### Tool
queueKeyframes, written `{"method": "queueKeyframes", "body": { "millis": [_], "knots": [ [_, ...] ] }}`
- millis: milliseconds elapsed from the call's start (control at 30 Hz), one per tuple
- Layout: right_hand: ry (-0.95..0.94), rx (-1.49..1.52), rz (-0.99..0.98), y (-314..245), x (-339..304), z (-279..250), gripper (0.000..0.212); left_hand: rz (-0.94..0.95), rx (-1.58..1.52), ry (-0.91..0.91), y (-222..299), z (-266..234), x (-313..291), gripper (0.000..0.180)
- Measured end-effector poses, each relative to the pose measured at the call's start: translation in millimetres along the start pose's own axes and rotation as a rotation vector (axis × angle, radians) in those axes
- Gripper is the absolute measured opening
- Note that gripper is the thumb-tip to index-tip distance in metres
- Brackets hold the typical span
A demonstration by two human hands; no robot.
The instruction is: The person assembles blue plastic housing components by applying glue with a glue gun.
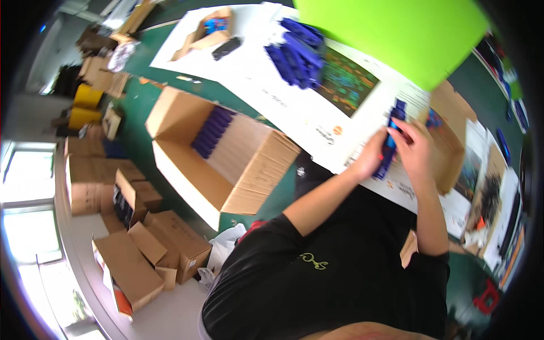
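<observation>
A long, narrow dark blue plastic piece (400,106) is held between my two hands over the white printed sheet (277,102). My left hand (371,155) is closed around its near half from the left. From the right, my right hand (415,148) has its fingertips pinched against the middle of the piece. Something brighter blue shows at those fingertips, too blurred to name. Beyond my hands lies a loose pile of similar dark blue pieces (297,54). Right beside my right hand stands a small open cardboard box (453,156) with small blue and red parts.
An open cardboard box (258,170) at the left holds a row of blue pieces. Farther back sit a small carton (195,42) of blue and red parts and a black object (226,49). A bright green panel (391,34) covers the far side. Cartons (133,266) stand lower left.
</observation>
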State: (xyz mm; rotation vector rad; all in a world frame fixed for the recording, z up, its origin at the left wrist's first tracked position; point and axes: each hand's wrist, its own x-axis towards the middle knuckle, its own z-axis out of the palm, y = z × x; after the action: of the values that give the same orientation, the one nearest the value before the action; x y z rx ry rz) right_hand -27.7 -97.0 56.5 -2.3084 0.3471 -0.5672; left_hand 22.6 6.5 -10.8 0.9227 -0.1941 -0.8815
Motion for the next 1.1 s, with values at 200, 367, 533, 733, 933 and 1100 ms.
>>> {"method": "queueKeyframes", "body": {
  "millis": [200, 367, 533, 733, 933, 1100],
  "knots": [
    [-0.095, -0.158, -0.123, -2, -1, -14, 0.023, 0.086, 0.141, -0.103, 19, 15, -12, 0.045],
    [-0.181, 0.084, 0.026, -13, 0, -21, 0.033, 0.114, 0.110, -0.107, 15, 7, -7, 0.028],
    [0.007, 0.264, 0.017, 0, -6, -30, 0.035, 0.107, 0.212, -0.126, 12, 2, -11, 0.028],
    [-0.191, 0.374, 0.091, 30, -5, -48, 0.031, 0.196, 0.414, -0.366, 31, 22, -28, 0.030],
    [0.480, 0.813, 0.280, 64, 63, -124, 0.028, 0.582, 0.813, 0.041, 39, -19, -23, 0.034],
    [0.741, 1.297, 0.498, 245, 146, -187, 0.018, 0.525, 0.956, 0.018, 39, -12, -21, 0.021]
  ]
}}
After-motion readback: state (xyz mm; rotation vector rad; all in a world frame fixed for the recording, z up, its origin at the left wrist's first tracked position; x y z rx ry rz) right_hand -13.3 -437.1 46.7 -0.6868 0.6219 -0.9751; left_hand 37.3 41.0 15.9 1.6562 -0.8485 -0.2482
